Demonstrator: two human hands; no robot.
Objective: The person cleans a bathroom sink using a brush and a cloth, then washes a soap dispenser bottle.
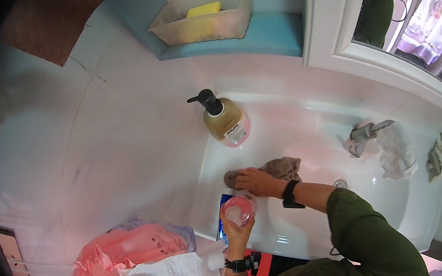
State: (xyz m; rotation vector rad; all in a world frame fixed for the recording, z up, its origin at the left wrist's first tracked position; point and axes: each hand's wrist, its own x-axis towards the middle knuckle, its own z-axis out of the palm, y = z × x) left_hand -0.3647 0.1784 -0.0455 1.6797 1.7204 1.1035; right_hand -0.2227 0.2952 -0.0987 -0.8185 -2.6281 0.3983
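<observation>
While a dispenser (227, 119) stands beyond, left fingers (226, 223) grip a container (239, 209); right fingers (245, 179), unclear.

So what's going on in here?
A person is at the white sink. Their left hand holds a round, see-through pink cup. Their right hand is on a bunched brownish cloth. A pump bottle stands nearby, at the sink's left end.
</observation>
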